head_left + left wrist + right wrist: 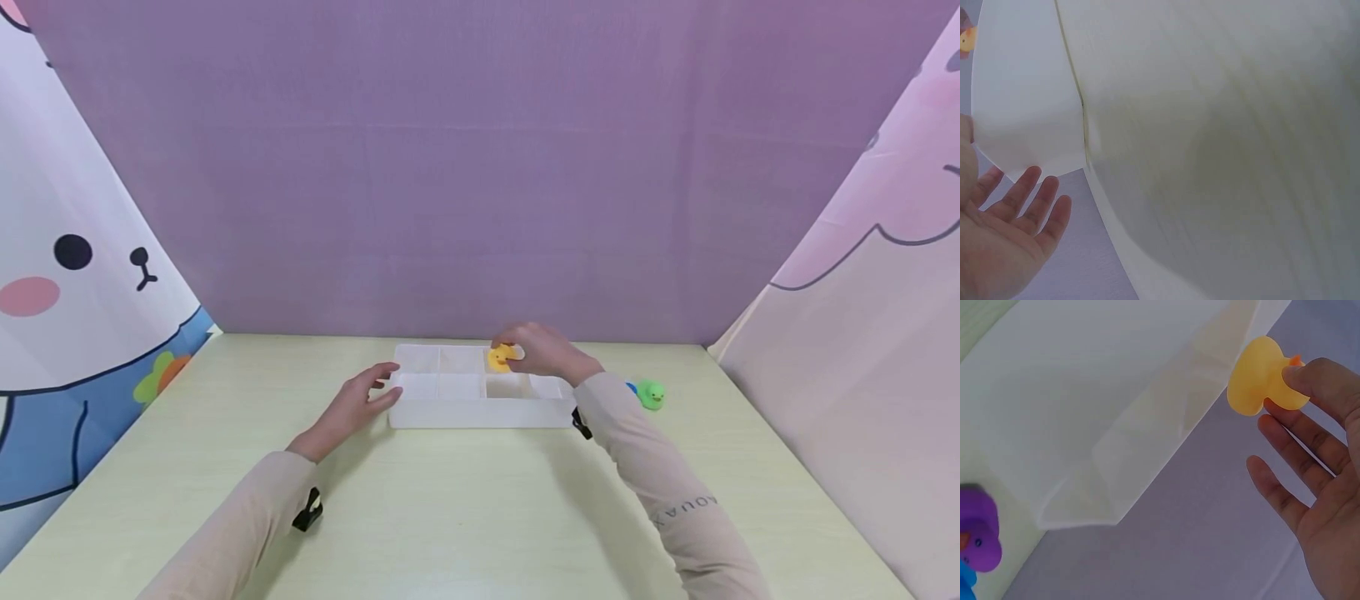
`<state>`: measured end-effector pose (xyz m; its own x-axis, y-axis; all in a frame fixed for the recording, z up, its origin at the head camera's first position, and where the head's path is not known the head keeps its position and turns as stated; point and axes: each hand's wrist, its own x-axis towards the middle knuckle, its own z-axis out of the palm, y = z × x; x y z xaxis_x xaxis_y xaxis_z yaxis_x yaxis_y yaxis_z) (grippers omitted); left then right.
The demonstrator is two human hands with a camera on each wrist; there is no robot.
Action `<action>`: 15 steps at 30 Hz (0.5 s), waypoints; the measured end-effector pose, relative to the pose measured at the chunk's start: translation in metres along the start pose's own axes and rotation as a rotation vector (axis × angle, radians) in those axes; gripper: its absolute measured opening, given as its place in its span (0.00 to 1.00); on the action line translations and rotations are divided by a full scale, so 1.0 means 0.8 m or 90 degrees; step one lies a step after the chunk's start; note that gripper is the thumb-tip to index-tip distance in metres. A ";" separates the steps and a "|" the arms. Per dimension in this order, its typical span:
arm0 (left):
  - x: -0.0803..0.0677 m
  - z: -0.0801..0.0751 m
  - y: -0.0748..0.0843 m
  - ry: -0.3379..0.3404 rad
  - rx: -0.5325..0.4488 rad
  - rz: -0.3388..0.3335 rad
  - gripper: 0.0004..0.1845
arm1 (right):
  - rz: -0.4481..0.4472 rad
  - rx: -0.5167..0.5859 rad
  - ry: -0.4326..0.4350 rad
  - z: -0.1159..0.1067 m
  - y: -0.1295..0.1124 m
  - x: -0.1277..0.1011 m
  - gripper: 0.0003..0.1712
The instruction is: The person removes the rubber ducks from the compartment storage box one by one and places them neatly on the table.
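Note:
A white tray (480,412) split into several compartments lies mid-table. My right hand (525,348) pinches a small yellow rubber duck (499,357) just above the tray's back row, right of centre. In the right wrist view a fingertip presses on the yellow duck (1259,378) while the other fingers (1285,487) stay straight beside the tray (1116,412). My left hand (378,387) lies open with its fingertips at the tray's left end. The left wrist view shows its spread palm (1010,240) under the tray's white wall (1022,112).
A green duck (651,394) and a blue one (632,387) sit on the table (480,517) right of the tray. A purple duck (979,540) shows in the right wrist view. Cloth walls enclose the back and both sides.

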<state>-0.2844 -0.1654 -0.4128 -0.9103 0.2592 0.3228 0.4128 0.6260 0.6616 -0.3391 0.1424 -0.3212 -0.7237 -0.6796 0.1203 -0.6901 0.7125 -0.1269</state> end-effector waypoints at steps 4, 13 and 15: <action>-0.001 0.000 0.001 0.005 -0.002 -0.002 0.24 | 0.001 0.002 0.009 -0.003 0.010 -0.011 0.15; -0.002 0.000 0.003 0.003 0.004 -0.007 0.24 | 0.021 0.002 0.020 -0.011 0.033 -0.039 0.16; -0.002 0.000 0.003 0.003 0.004 -0.004 0.24 | 0.028 -0.001 0.024 -0.012 0.039 -0.045 0.16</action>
<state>-0.2823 -0.1644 -0.4117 -0.9129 0.2514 0.3216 0.4064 0.6328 0.6591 -0.3345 0.1911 -0.3200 -0.7525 -0.6409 0.1520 -0.6580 0.7414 -0.1316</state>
